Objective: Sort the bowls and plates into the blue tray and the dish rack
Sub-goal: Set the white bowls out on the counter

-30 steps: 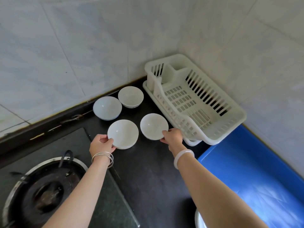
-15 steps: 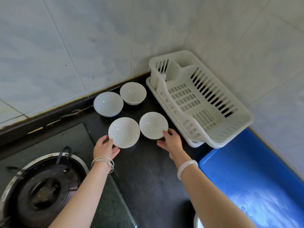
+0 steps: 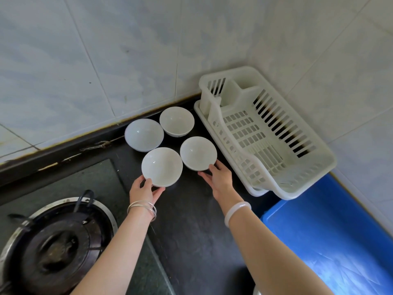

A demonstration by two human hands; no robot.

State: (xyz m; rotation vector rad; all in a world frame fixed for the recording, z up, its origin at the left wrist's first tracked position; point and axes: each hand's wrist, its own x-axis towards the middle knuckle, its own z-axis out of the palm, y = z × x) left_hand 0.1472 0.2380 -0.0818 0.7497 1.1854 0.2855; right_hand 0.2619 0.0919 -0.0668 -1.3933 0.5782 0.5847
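A white rim (image 3: 255, 292) is cut off at the bottom edge and is too partial to identify. A gas burner (image 3: 57, 250) sits on the left and the blue tray (image 3: 331, 237) on the right, both cropped. On the dark counter (image 3: 191, 220), the left hand (image 3: 143, 189) pinches the near left bowl (image 3: 162, 167), thumb on its rim. The right hand (image 3: 220, 179), fingers fairly straight, touches the near right bowl (image 3: 198, 153). Behind stand a third bowl (image 3: 144, 134) and a fourth bowl (image 3: 177, 121), beside the dish rack (image 3: 265, 133).

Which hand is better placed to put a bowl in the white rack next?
Right, probably. The right hand touches the front right bowl, right beside the rack; the left hand grips the front left bowl, farther away.
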